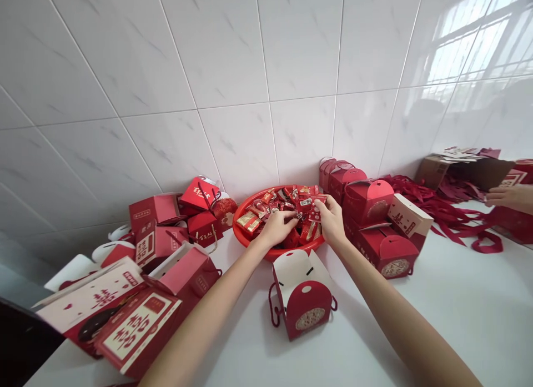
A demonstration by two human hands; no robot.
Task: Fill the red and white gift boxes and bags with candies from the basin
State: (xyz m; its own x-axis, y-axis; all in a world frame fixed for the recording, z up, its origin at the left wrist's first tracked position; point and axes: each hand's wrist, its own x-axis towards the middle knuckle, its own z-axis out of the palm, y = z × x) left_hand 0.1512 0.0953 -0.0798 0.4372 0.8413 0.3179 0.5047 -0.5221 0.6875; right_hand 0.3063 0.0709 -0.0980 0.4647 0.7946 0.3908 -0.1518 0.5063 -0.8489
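Note:
A round red plastic basin (270, 256) full of red-wrapped candies (287, 201) stands against the wall. Over the candies, my left hand (280, 227) has its fingers pinched together; what is at their tips is too small to name. At the basin's right side, my right hand (332, 217) grips a red candy packet (316, 210) with pale dots. In front of the basin, an open red gift box (308, 306) stands upright with its flaps up and dark red cord handles at its sides. Its inside bottom is hidden.
Several red gift boxes (156, 254) are piled at the left. More boxes (370, 204) stand right of the basin. Farther right lie dark red ribbons (420, 201) and a cardboard carton (433, 172). Another person's hand (510, 198) reaches in at the right edge. Behind is a tiled wall (233, 54).

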